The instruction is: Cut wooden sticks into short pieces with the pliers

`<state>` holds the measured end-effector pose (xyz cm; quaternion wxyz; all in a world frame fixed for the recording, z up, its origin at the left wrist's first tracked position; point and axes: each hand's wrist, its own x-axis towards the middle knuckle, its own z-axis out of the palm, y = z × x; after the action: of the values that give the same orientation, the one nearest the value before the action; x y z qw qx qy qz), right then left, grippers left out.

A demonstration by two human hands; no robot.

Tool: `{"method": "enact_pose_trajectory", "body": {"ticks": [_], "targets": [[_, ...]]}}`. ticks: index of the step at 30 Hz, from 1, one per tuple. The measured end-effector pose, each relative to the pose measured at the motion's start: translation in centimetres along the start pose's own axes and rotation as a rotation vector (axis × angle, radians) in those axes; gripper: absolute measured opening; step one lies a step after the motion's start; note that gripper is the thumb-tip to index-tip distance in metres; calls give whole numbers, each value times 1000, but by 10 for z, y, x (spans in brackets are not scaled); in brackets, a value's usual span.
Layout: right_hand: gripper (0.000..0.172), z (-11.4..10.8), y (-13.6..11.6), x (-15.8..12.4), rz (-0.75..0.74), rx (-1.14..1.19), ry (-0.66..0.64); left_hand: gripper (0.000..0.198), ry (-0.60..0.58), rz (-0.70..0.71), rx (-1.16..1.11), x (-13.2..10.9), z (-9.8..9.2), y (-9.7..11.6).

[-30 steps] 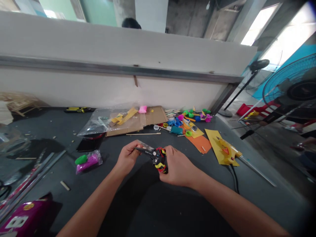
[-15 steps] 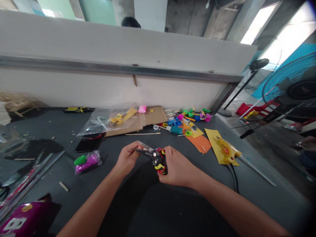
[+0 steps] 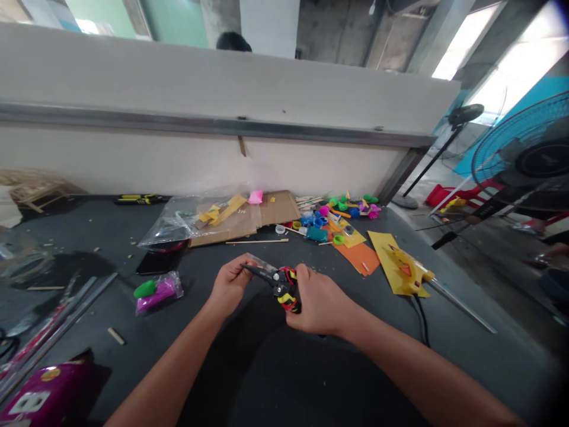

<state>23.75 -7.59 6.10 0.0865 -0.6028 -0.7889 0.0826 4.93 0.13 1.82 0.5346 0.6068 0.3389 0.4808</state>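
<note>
My right hand (image 3: 317,302) is closed round the black, red and yellow handles of a pair of scissors (image 3: 280,283) whose blades point left. My left hand (image 3: 229,284) pinches a small clear or silvery strip (image 3: 260,263) right at the blade tips. Both hands hover just above the dark tabletop (image 3: 275,367), near its middle.
A bag of pink and green pieces (image 3: 155,290) lies left of my hands. Behind are cardboard sheets (image 3: 249,216), a clear plastic bag (image 3: 173,222), bright plastic bits (image 3: 333,213), orange paper (image 3: 360,256) and a yellow cut-out (image 3: 400,267). A fan (image 3: 528,160) stands right.
Nothing much differs: both hands stay in place on the scissors and the strip, with only a slight shift of the view.
</note>
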Motion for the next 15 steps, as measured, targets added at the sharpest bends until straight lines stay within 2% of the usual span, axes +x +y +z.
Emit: {"method": "enact_pose_trajectory", "body": {"ticks": [9, 15], "targets": [[41, 1, 1, 1, 10, 16, -26, 28, 61, -29, -62, 1, 0, -13], [42, 1, 1, 3, -4, 14, 52, 27, 67, -75, -105, 0, 1, -11]]}}
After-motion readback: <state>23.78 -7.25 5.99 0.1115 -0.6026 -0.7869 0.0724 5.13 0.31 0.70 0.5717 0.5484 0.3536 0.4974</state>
